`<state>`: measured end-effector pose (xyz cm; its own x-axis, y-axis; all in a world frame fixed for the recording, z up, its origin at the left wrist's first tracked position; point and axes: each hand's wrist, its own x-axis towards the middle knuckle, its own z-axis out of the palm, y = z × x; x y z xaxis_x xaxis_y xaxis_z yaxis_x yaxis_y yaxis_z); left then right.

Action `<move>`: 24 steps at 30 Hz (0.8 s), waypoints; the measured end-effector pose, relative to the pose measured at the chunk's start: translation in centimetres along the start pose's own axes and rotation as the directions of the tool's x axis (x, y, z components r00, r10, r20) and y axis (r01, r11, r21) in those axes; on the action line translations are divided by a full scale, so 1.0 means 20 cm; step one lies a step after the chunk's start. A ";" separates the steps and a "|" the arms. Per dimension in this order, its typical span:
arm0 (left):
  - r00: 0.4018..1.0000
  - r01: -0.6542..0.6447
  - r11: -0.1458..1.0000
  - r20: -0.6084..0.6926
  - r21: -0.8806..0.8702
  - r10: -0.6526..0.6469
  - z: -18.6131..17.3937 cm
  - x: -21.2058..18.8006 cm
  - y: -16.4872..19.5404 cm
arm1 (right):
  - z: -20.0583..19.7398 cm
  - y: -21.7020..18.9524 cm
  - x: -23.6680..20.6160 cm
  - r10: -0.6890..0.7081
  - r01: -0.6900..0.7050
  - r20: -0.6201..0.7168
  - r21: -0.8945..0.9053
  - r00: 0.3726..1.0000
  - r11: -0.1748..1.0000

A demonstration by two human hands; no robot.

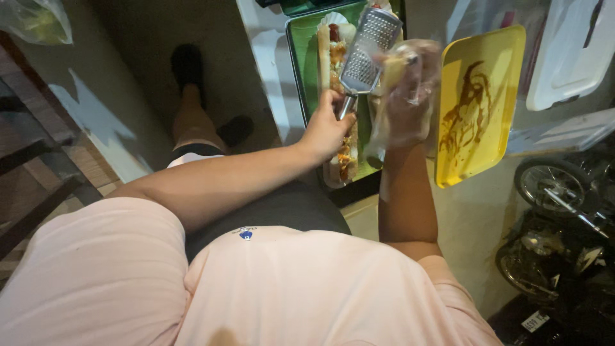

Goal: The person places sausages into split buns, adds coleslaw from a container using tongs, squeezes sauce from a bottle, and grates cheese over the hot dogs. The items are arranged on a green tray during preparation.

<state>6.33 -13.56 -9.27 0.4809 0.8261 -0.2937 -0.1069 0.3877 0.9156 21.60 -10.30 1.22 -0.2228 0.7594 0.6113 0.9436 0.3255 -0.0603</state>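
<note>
A metal hand grater (368, 51) is being gripped by its handle in the closed left hand (325, 131) and slanted over a long hot dog (337, 96) on a green tray (301, 57), upper centre of the frame, likely so shavings are dropped onto it. A pale block, probably cheese (392, 72), is being pinched against it by the plastic-gloved right hand (403, 106); its shape is being blurred by the glove, beside a sauce-smeared yellow tray (477, 102).

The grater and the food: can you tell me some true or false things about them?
1. The left hand holds the metal grater by its handle. True.
2. The right hand is bare. False: it wears a clear plastic glove and holds a pale chunk of food against the grater.
3. The hot dog lies on a green tray. True.
4. The yellow tray is spotless. False: brown sauce is smeared across it.
5. The grater rests flat on the tray. False: it is held up, tilted, over the hot dog.
</note>
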 end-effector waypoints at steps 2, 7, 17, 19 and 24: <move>0.998 0.053 0.998 0.022 -0.023 -0.052 0.00 -0.01 0.03 | -0.02 0.00 0.05 -0.063 0.069 0.049 -0.116 0.997 0.991; 0.908 0.415 0.759 0.282 -0.502 -0.310 0.02 -0.04 0.14 | -0.02 -0.13 0.06 0.550 -0.549 0.291 -0.094 0.783 0.831; 0.963 0.208 0.977 0.162 0.052 -0.214 0.09 0.04 -0.03 | 0.28 -0.05 -0.27 0.588 -0.657 0.336 0.140 0.736 0.741; 0.967 0.223 0.967 0.097 0.127 -0.235 0.11 0.07 -0.04 | 0.30 -0.03 -0.25 0.624 -0.706 0.369 0.150 0.689 0.692; 0.976 0.176 0.982 0.119 0.066 -0.183 0.16 0.09 0.00 | 0.23 -0.01 -0.10 0.855 -0.872 0.405 -0.222 0.325 0.436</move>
<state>9.93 -13.27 -8.87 0.5924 0.6868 -0.4212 0.0368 0.4992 0.8657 20.78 -9.39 -3.62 0.6349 0.7530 -0.1726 0.6605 -0.6450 -0.3844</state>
